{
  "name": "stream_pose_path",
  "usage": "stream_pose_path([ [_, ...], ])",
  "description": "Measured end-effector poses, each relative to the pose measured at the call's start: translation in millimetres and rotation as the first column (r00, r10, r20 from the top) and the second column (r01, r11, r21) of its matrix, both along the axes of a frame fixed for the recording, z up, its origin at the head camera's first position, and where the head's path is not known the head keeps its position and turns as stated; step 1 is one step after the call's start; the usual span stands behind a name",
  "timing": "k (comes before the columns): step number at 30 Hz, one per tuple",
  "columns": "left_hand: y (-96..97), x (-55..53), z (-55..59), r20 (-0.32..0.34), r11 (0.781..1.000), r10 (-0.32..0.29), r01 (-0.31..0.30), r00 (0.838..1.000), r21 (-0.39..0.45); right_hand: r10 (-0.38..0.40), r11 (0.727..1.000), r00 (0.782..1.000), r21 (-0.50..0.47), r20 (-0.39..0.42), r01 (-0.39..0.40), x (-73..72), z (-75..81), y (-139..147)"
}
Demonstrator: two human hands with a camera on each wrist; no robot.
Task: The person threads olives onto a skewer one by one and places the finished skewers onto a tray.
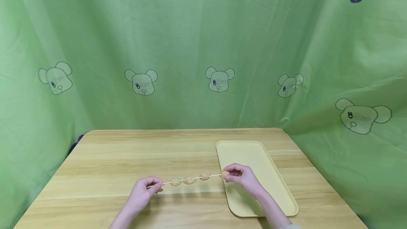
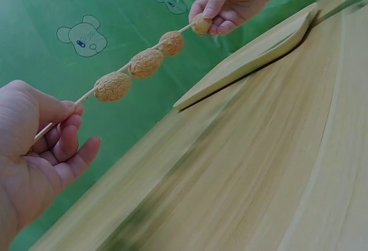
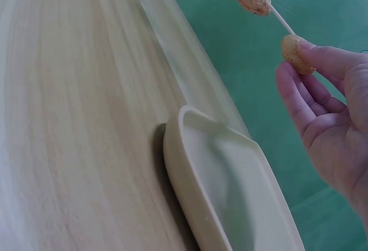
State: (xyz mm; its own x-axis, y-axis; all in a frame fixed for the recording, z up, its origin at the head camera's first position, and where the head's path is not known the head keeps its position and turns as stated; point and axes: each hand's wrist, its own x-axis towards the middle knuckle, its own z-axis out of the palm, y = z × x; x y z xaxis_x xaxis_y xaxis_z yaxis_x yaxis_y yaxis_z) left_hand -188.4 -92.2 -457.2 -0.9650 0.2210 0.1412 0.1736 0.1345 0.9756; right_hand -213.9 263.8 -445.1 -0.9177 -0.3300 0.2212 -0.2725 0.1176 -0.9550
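Note:
A thin wooden skewer (image 1: pixel 215 175) is held nearly level above the table, carrying three brown, wrinkled, food-like balls (image 2: pixel 146 63). My left hand (image 1: pixel 142 192) pinches its bare left end between thumb and fingers. At the other end, the thumb and fingertips of my right hand (image 1: pixel 245 178) pinch another brown ball (image 3: pixel 295 54), which meets the skewer's tip. How deep the tip sits in that ball cannot be told. Gaps of bare stick show between some balls, the longest beside the one in my right hand.
A shallow, pale yellow rectangular tray (image 1: pixel 254 158) lies on the right part of the wooden table (image 1: pixel 143 151), partly beneath my right hand and forearm. Green curtains (image 1: pixel 178 45) printed with bear heads hang behind and along both sides.

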Motion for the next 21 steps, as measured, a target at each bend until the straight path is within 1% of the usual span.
stream_pose_path([
  [5, -0.9, 0.3, -0.5, 0.010, 1.000, -0.009, 0.009, 1.000, 0.019, 0.003, 1.000, 0.999, 0.004, -0.035, -0.003, 0.1, 0.1, -2],
  [11, -0.2, -0.3, -1.6, 0.021, 1.000, -0.004, 0.003, 1.000, 0.024, 0.010, 1.000, 0.999, -0.010, -0.051, -0.011, 2.0, 0.7, -6],
  [16, 0.0, -0.6, -3.5, 0.022, 1.000, 0.003, -0.004, 1.000, 0.025, 0.021, 0.999, 0.998, -0.022, -0.064, -0.023, 2.6, 1.8, -9],
  [21, 1.3, 0.4, -3.1, 0.016, 1.000, 0.000, 0.000, 1.000, 0.031, 0.020, 1.000, 0.997, -0.021, -0.069, -0.021, 3.1, 3.4, -12],
])
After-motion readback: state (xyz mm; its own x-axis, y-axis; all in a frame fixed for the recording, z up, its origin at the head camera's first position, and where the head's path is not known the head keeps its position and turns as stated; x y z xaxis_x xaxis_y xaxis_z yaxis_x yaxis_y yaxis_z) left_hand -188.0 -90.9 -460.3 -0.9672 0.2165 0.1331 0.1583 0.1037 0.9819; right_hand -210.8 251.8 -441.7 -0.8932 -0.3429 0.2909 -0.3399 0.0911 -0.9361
